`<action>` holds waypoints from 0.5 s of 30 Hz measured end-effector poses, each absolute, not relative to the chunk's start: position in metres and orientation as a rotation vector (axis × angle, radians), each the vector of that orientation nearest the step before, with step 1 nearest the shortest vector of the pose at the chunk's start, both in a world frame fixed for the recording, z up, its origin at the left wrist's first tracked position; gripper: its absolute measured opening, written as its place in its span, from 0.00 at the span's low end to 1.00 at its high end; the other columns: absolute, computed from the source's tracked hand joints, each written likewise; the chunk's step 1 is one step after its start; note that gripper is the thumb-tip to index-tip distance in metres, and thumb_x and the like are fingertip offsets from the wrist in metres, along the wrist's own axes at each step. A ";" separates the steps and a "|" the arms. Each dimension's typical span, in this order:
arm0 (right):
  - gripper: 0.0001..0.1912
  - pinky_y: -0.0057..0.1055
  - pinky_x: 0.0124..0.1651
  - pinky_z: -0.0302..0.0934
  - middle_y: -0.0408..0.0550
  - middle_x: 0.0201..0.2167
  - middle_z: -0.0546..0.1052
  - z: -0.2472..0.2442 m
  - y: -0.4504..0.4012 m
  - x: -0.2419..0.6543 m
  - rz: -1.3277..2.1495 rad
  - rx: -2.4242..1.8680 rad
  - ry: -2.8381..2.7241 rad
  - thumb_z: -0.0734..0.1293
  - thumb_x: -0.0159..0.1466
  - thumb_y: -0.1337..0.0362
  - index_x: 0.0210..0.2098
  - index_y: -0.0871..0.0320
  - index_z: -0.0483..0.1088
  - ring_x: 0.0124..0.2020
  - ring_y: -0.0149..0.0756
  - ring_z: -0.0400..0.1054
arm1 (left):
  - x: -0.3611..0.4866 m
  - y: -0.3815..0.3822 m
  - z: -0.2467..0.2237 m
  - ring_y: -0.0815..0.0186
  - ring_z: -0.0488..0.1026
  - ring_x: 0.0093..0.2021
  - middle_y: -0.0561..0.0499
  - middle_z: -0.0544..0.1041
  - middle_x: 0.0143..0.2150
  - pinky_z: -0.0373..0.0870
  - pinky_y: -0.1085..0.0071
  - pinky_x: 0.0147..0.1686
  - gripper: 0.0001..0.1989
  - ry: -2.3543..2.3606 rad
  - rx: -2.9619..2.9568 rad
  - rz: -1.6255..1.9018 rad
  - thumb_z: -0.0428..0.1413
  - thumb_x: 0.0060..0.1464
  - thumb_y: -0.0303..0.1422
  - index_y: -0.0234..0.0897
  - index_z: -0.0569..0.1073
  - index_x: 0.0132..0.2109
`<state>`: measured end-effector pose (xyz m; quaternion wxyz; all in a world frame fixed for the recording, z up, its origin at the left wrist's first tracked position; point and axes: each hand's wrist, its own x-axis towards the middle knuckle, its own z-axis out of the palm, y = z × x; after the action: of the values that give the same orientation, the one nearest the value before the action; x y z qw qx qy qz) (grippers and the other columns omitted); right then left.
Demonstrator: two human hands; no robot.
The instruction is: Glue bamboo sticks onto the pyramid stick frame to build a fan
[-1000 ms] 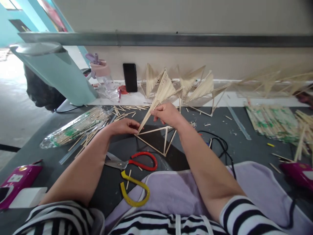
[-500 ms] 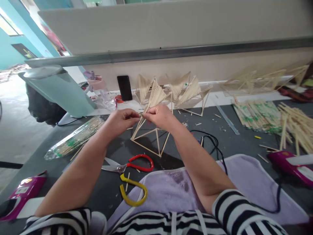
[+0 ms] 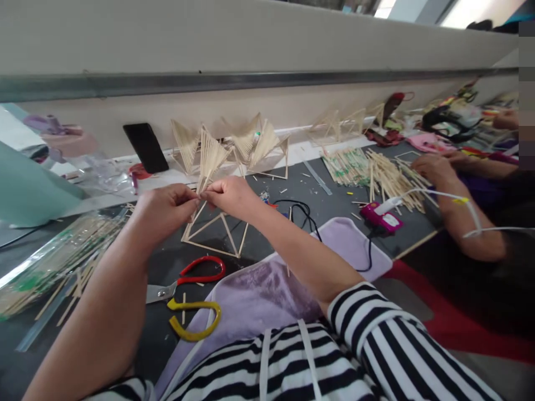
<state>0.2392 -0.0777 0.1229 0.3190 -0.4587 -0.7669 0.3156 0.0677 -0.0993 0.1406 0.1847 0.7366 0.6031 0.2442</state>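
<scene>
A wooden stick frame (image 3: pixel 212 253) with a triangular base and a fan of thin sticks rests on the dark table. My left hand (image 3: pixel 169 209) pinches the frame's slanted edge from the left. From the right, my right hand (image 3: pixel 229 195) pinches the same edge, fingertips almost touching those of the left. Whether a separate small stick lies between the fingers is too small to tell. Scissors (image 3: pixel 196 281) with one red and one yellow handle lie below the frame, partly on a purple cloth (image 3: pixel 259 295).
More stick frames (image 3: pixel 267 147) and a phone (image 3: pixel 146 147) stand along the wall. Bagged sticks (image 3: pixel 54 256) lie left; packs (image 3: pixel 345 167) and loose sticks (image 3: pixel 393 178) lie right, near a magenta device (image 3: pixel 382 217). Another person's hand (image 3: pixel 434 167) is at far right.
The camera view has turned right, bringing the other person's arms into sight. Both my hands remain pinched at the frame's edge, with little visible change.
</scene>
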 end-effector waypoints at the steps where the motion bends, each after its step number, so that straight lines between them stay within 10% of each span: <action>1: 0.15 0.25 0.33 0.57 0.43 0.27 0.78 0.122 -0.080 0.244 0.825 -1.216 -1.998 0.63 0.65 0.56 0.33 0.58 0.77 0.27 0.27 0.68 | 0.068 -0.101 0.140 0.70 0.67 0.23 0.56 0.74 0.21 0.60 0.74 0.26 0.09 1.698 2.092 0.702 0.56 0.50 0.37 0.38 0.76 0.33; 15: 0.20 0.39 0.56 0.57 0.55 0.53 0.74 0.028 -0.131 0.373 0.225 -1.924 -2.141 0.64 0.60 0.65 0.52 0.59 0.71 0.55 0.45 0.64 | 0.037 -0.105 0.153 0.73 0.67 0.20 0.55 0.72 0.19 0.63 0.77 0.20 0.05 1.334 1.723 1.061 0.59 0.52 0.33 0.37 0.74 0.31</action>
<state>0.3726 -0.1312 0.0283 0.1267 -0.6609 -0.7356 0.0772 0.0373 -0.1047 0.1528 0.3513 0.6655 0.5155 0.4098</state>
